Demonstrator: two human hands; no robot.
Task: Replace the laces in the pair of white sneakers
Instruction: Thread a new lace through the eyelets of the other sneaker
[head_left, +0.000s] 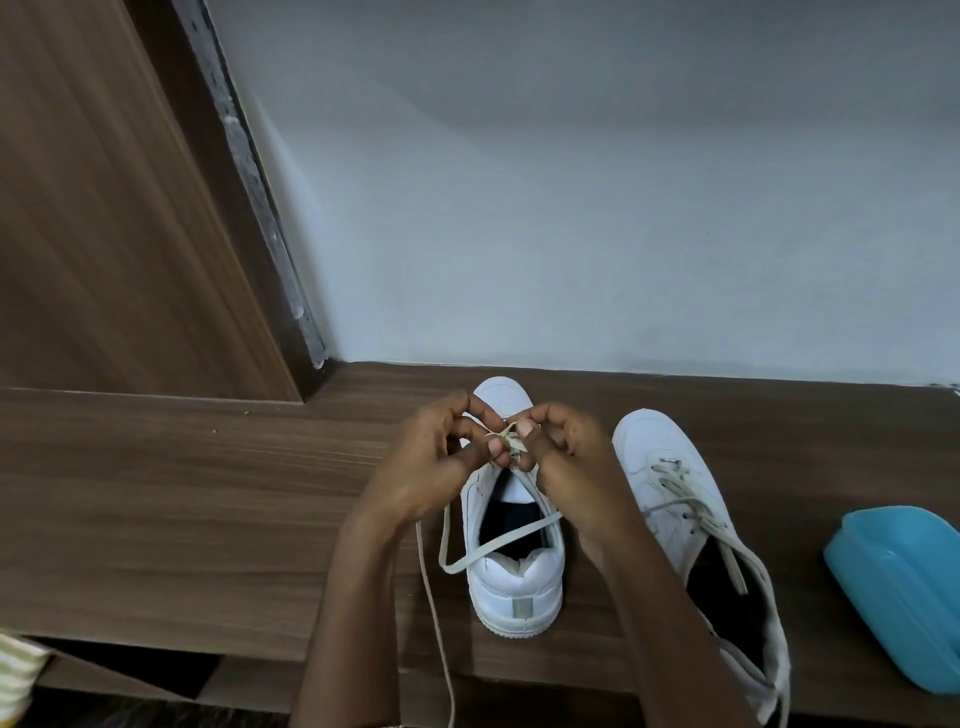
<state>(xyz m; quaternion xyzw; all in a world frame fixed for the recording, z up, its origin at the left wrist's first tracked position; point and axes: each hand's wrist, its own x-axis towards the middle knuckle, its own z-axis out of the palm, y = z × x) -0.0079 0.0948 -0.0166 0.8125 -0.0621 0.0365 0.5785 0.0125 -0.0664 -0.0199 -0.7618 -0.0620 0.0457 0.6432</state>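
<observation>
Two white sneakers stand on a brown wooden table (208, 493), toes toward the wall. Over the tongue of the left sneaker (517, 582), my left hand (441, 457) and my right hand (566, 457) pinch its off-white lace (498, 543) between thumbs and fingertips. One lace end loops across the shoe's opening, and another strand hangs down past the table's front edge. The right sneaker (670, 467) lies beside my right forearm with a loose lace (691, 499) threaded through its eyelets. My fingers hide the eyelets of the left sneaker.
A light blue plastic container (904, 587) sits at the table's right edge. A pale wall (571, 208) rises right behind the shoes, and a wooden door frame (104, 208) stands at the left. Striped cloth (15, 675) shows at the lower left.
</observation>
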